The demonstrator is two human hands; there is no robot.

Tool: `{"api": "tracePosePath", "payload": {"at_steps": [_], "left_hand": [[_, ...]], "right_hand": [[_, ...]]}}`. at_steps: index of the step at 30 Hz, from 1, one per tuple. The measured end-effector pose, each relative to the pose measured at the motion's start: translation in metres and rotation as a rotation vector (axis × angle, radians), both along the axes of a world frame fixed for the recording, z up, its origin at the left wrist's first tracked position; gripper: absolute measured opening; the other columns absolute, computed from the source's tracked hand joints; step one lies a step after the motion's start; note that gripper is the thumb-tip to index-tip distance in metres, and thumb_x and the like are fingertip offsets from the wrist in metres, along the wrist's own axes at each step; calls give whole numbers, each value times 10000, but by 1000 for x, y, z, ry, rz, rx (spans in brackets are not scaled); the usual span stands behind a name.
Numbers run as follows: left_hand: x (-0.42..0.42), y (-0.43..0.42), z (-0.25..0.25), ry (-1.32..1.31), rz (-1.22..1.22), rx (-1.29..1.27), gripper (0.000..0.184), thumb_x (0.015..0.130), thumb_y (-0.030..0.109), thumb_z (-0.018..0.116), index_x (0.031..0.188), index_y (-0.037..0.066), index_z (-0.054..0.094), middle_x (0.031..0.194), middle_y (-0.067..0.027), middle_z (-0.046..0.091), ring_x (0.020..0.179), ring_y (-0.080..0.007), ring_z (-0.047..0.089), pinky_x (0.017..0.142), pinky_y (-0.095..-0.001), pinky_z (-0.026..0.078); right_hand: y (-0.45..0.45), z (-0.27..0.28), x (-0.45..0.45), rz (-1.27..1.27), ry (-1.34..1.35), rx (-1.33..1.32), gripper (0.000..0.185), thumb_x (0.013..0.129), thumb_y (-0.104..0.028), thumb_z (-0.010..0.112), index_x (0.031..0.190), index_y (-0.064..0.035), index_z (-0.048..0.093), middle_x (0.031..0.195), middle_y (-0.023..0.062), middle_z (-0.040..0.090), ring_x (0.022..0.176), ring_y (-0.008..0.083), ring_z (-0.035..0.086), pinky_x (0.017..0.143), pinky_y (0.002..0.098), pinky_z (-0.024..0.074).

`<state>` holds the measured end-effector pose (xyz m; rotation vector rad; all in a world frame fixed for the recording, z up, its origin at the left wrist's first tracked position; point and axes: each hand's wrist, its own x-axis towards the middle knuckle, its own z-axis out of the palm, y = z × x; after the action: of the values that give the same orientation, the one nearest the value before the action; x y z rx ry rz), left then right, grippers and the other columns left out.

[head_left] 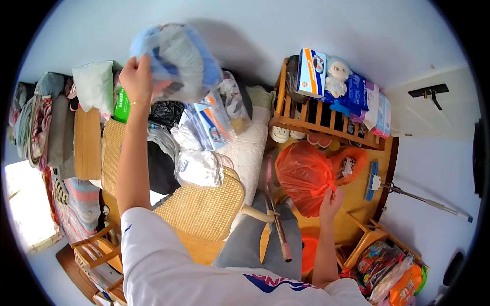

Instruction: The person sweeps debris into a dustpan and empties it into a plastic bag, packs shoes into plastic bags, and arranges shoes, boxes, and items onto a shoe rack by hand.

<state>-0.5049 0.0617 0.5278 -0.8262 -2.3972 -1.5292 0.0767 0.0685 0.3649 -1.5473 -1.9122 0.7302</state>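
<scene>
Raised at the upper left, my left hand is closed on a blurred, see-through plastic bag with blue and grey soft stuff inside. The bag hangs over the cluttered seat, near the wall. Lower right, my right hand grips the gathered neck of a full red plastic bag. The red plastic is thin, but what is in its main part cannot be made out. Beneath my left arm lie a white plastic bag, a clear-wrapped blue and orange box and dark cloth.
A wooden shoe rack with a box, a doll and packets stands against the wall. A woven rattan panel and a metal pole are close to my legs. A mop leans at right. Folded bedding is piled at left.
</scene>
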Motion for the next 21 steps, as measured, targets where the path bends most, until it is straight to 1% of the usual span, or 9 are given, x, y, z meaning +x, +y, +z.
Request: {"api": "tracePosePath", "payload": {"at_steps": [4, 7, 9, 11, 13, 15, 16, 18, 21], "left_hand": [[-16, -64, -14, -34, 145, -10, 353, 783, 229, 600, 591, -18, 435, 526, -10, 411, 540, -89, 360, 485, -314, 335], [-29, -107, -53, -41, 236, -119, 358, 791, 233, 595, 585, -17, 442, 527, -29, 431, 536, -88, 367, 485, -310, 338], [-21, -125, -85, -104, 188, -224, 358, 796, 253, 591, 590, -18, 480, 525, -83, 471, 530, -115, 409, 498, -337, 365], [-14, -132, -132, -151, 137, -326, 368, 809, 311, 612, 664, -20, 542, 571, -155, 547, 538, -216, 520, 547, -395, 417], [-4, -134, -185, -190, -13, -545, 397, 829, 379, 611, 846, -16, 587, 767, -225, 627, 736, -351, 611, 687, -451, 459], [8, -148, -258, -16, -252, -754, 473, 837, 357, 628, 1093, -33, 554, 1127, -271, 584, 1068, -413, 545, 906, -448, 434], [12, -156, -271, -20, -259, -752, 473, 837, 357, 628, 1093, -33, 554, 1127, -271, 584, 1068, -413, 545, 906, -448, 434], [26, -172, -285, 48, -197, -669, 541, 839, 262, 635, 1250, -53, 478, 1375, -269, 411, 1267, -416, 394, 1051, -427, 340], [48, -166, -240, -101, -179, -603, 568, 826, 181, 647, 1304, -54, 448, 1461, -252, 307, 1343, -399, 306, 1100, -416, 283]], "right_hand": [[-1, -5, -9, 0, 48, 48, 128, 879, -56, 553, 801, -6, 465, 786, 127, 455, 787, 298, 430, 747, 391, 359], [2, 5, -18, 56, 27, -28, 101, 873, -61, 555, 816, -8, 491, 807, 126, 482, 834, 313, 452, 776, 391, 370], [6, 9, -24, 114, -30, 1, 92, 870, -69, 559, 826, -12, 501, 820, 124, 494, 848, 314, 457, 789, 393, 372], [9, 15, -33, 169, -87, 31, 85, 868, -77, 562, 836, -16, 511, 833, 121, 507, 861, 314, 463, 802, 395, 374], [12, 21, -43, 178, -86, 13, 78, 862, -86, 564, 852, -20, 525, 852, 120, 525, 890, 306, 472, 829, 403, 368], [15, 25, -50, 189, -57, 31, 71, 857, -81, 565, 849, -22, 526, 853, 118, 526, 896, 307, 471, 834, 409, 364], [16, 26, -52, 200, -26, 49, 65, 852, -76, 566, 847, -25, 528, 854, 117, 527, 902, 308, 470, 839, 414, 359], [17, 27, -48, 207, -37, 66, 62, 846, -74, 570, 843, -27, 530, 851, 114, 528, 910, 306, 470, 847, 415, 356], [20, 27, -41, 228, -51, 111, 58, 833, -70, 578, 842, -32, 535, 843, 110, 528, 922, 306, 469, 857, 418, 353]]}}
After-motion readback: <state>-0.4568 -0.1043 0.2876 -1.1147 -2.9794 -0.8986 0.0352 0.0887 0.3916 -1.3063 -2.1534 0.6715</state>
